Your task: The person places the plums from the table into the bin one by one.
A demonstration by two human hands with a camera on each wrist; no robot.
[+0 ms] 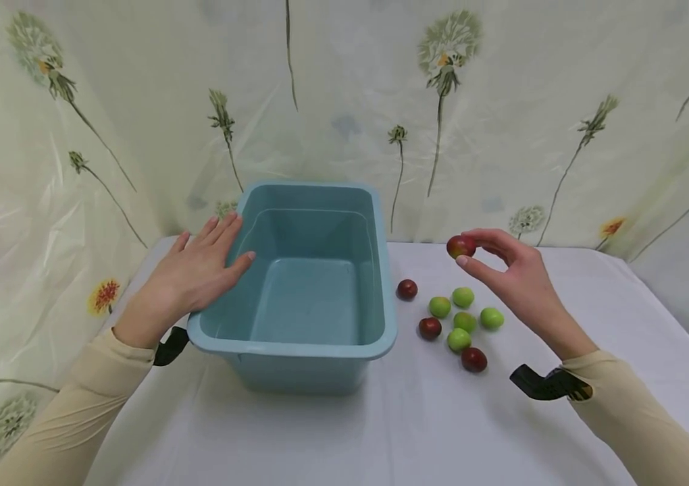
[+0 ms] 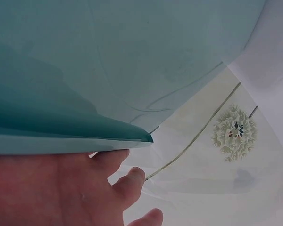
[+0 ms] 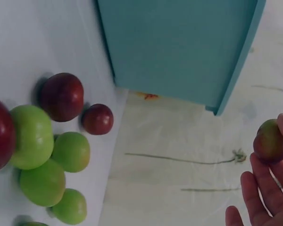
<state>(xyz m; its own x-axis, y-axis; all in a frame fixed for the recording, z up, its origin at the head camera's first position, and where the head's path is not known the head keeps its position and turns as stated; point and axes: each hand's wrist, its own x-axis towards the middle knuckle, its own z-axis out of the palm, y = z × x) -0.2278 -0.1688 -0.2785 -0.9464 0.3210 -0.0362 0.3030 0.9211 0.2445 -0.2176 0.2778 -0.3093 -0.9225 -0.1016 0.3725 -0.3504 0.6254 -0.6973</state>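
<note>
My right hand (image 1: 517, 270) pinches a red plum with a greenish patch (image 1: 461, 247) between thumb and fingers, raised above the table to the right of the basin. In the right wrist view the same plum (image 3: 271, 142) sits at the fingertips. With fingers extended, my left hand (image 1: 198, 270) lies on the left rim of a blue plastic basin (image 1: 384, 270). The left wrist view shows this hand (image 2: 61, 188) against the underside of the rim. Nothing lies on the visible basin floor. Several green plums (image 1: 464, 322) and three red plums (image 1: 429, 329) lie loosely grouped below the right hand.
A white cloth (image 1: 442, 425) covers the table under the basin and fruit. Behind it hangs a curtain with dandelion prints (image 1: 332, 101), close to the basin's far end. Dark straps (image 1: 542, 383) show at both wrists.
</note>
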